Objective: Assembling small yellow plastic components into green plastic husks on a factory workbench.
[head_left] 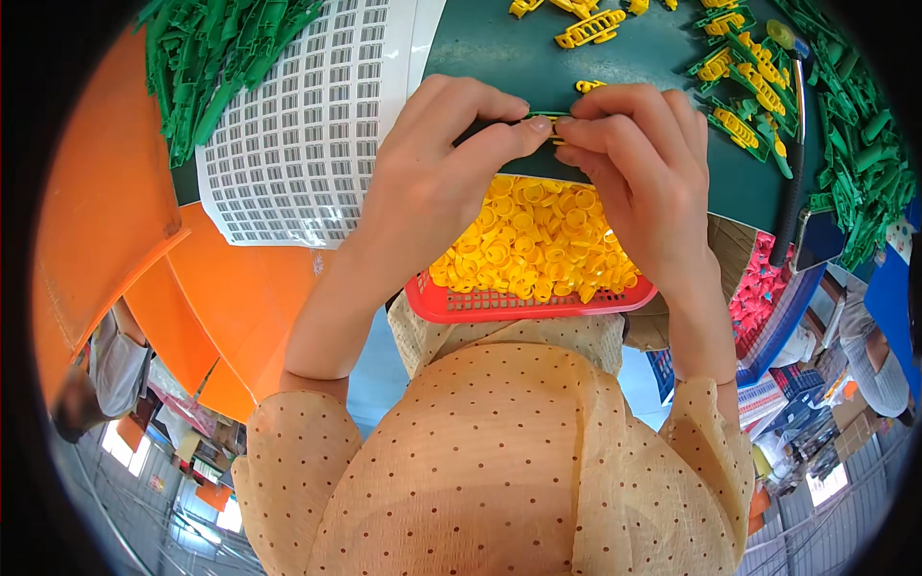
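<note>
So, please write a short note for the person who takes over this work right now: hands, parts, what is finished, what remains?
Left hand and right hand: both pinch one small green-and-yellow piece between the fingertips, above the red basket.
Parts: loose yellow rings fill the basket; green strips lie piled far left, more at right.
Done: several joined green-yellow pieces lie on the green table.
Left: many rings and strips still separate.

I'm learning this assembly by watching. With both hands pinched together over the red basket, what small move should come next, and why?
Probably press the fingertips together. The left hand and right hand meet on a thin green strip with a small yellow piece at the right fingertips, so the two look lined up but not visibly joined.
</note>
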Tool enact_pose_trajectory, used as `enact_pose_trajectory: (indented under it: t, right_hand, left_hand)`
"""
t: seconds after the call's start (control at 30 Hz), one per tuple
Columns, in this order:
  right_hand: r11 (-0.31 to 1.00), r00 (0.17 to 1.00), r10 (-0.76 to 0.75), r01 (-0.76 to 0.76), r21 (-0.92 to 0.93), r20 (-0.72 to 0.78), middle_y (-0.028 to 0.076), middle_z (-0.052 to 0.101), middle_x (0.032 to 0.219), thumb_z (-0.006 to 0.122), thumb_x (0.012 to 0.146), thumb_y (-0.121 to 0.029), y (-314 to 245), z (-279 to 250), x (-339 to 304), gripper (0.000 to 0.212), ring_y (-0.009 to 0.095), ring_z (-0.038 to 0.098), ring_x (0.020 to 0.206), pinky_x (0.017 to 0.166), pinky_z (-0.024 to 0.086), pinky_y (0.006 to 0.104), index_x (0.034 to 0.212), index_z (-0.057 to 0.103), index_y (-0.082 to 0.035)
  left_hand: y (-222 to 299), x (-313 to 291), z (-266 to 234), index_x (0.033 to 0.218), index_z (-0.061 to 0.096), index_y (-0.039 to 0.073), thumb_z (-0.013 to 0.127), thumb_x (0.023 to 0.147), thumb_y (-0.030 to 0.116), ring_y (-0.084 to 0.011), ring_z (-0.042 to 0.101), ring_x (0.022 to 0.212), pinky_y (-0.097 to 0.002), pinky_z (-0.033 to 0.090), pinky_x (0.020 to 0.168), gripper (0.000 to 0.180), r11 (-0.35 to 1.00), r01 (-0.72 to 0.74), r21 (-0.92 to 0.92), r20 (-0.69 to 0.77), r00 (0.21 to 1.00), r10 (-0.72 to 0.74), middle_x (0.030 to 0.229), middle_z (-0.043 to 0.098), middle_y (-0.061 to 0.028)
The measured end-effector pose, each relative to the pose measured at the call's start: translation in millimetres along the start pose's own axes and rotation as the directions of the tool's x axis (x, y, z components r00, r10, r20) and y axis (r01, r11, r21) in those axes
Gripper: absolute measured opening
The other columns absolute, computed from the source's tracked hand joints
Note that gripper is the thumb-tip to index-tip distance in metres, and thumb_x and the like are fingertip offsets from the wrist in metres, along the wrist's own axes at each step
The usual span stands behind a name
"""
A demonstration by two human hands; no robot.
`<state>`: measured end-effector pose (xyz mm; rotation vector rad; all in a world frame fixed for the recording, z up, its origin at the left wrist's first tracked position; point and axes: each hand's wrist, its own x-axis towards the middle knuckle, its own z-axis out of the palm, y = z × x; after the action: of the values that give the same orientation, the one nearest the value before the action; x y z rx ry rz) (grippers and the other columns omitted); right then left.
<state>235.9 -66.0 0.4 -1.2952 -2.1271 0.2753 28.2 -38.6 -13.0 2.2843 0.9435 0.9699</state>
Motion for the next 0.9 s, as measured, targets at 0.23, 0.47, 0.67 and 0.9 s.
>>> enact_pose_trajectory:
  t: [0.23,0.47,0.67,0.9]
  right_hand:
    - [0.995,0.996,0.084,-0.081,-0.065,0.035,0.000,0.064,0.100,0.079,0.073,-0.008,-8,-3,6,0.032,0.022,0.056,0.089,0.078,0.039,0.0351,0.103,0.069,-0.010]
    - [0.992,0.997,0.079,-0.078,-0.104,0.005,0.000,0.064,0.104,0.079,0.074,-0.008,-10,-6,3,0.037,0.022,0.056,0.091,0.081,0.038,0.0361,0.109,0.069,-0.012]
    - [0.927,0.964,0.226,-0.256,-0.272,-0.138,0.004,0.066,0.112,0.076,0.082,-0.006,24,-50,1,0.032,0.024,0.060,0.104,0.091,0.038,0.0348,0.113,0.069,-0.013]
    - [0.859,0.946,0.252,-0.316,-0.403,-0.205,0.001,0.065,0.110,0.075,0.085,-0.012,47,-64,-18,0.029,0.022,0.058,0.101,0.087,0.038,0.0366,0.113,0.069,-0.015]
  left_hand:
    - [3,4,-3,0.096,0.073,0.006,0.074,0.078,-0.004,-0.0236,0.062,0.086,-0.0324,0.052,0.070,0.021,0.999,0.014,0.031,0.033,0.999,-0.015,0.096,0.065,-0.0073]
    - [13,-6,0,0.112,0.073,0.009,0.078,0.077,-0.003,-0.0279,0.062,0.101,-0.0349,0.055,0.084,0.037,0.989,0.116,-0.096,-0.167,0.977,-0.131,0.117,0.063,-0.0130]
    - [3,-9,-9,0.111,0.073,0.004,0.074,0.082,-0.005,-0.0253,0.060,0.111,-0.0355,0.051,0.096,0.031,0.982,0.175,-0.073,-0.197,0.963,-0.186,0.127,0.059,-0.0130]
    - [0,-12,-8,0.110,0.073,0.004,0.074,0.082,-0.005,-0.0257,0.060,0.111,-0.0361,0.051,0.095,0.029,0.979,0.190,-0.077,-0.152,0.968,-0.199,0.126,0.059,-0.0131]
